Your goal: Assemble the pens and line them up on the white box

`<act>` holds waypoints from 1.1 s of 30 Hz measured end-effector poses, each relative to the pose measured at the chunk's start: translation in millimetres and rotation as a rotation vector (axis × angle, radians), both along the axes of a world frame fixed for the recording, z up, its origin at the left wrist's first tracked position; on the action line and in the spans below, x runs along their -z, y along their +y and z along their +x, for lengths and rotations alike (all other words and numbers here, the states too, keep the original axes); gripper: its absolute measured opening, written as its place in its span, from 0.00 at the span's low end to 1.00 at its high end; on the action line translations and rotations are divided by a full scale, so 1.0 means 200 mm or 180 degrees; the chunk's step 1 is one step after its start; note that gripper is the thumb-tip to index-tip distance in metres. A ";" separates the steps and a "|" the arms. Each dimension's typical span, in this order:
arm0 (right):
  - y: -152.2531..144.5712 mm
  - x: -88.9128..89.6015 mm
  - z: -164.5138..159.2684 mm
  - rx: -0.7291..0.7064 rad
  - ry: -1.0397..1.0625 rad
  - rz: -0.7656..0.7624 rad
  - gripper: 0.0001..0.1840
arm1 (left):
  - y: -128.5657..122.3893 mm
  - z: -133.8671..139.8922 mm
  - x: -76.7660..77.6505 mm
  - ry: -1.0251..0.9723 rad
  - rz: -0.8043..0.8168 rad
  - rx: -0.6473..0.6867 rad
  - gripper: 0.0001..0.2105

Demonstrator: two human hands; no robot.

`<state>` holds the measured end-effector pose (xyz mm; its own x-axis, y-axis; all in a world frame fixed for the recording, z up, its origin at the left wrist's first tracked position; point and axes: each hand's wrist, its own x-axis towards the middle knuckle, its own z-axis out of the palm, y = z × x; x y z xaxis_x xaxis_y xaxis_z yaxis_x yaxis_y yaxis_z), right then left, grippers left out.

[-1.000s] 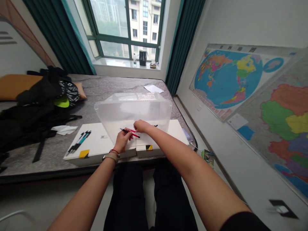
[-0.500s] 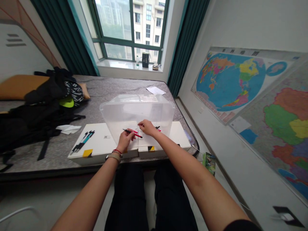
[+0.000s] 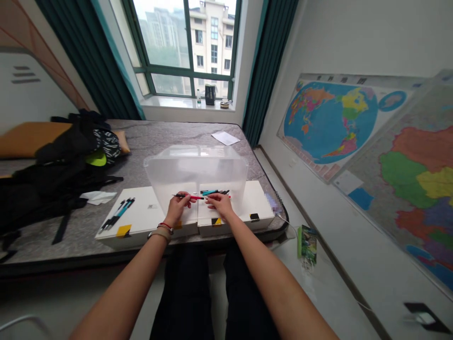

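My left hand (image 3: 178, 208) is closed around a red and black pen (image 3: 197, 197), which lies level and points to the right. A black tip sticks out on the other side of these fingers; whether it belongs to the same pen I cannot tell. My right hand (image 3: 220, 204) is pinched right by the pen's black end, and what sits in its fingertips is too small to make out. Just behind the hands, several loose pens (image 3: 211, 192), teal, black and red, lie in front of a clear plastic bin (image 3: 198, 172). Under both hands are white boxes (image 3: 141, 200).
Several teal and black pens (image 3: 118, 215) lie in a row on the left box. A black backpack (image 3: 38, 189) and a tissue (image 3: 99, 197) rest farther left on the grey bed surface (image 3: 170, 132). White paper (image 3: 225, 138) lies behind the bin.
My right hand has come down and nearer to the pen's end in my left hand. More of the loose pens behind it show now. The view has shifted slightly.
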<state>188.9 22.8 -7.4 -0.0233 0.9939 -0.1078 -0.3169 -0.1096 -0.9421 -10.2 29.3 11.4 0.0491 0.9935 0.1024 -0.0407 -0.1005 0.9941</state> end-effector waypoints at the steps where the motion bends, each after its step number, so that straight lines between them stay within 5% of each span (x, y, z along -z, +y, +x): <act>1: 0.00 0.00 0.00 -0.0017 0.0036 0.0004 0.21 | 0.00 0.00 0.00 0.0004 -0.0009 0.0008 0.16; 13: 0.01 0.02 0.01 -0.0019 0.0081 0.0073 0.19 | 0.00 -0.04 0.01 0.0184 -0.0051 0.0298 0.18; 33: 0.00 0.03 0.01 -0.0011 0.0020 0.0124 0.19 | 0.01 -0.04 0.02 0.0123 -0.0012 0.0176 0.21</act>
<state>190.2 22.9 -12.5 -0.0272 0.9973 -0.0688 -0.3224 -0.0739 -0.9437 -17.7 31.3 8.1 0.1076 0.9896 0.0955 -0.0077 -0.0952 0.9954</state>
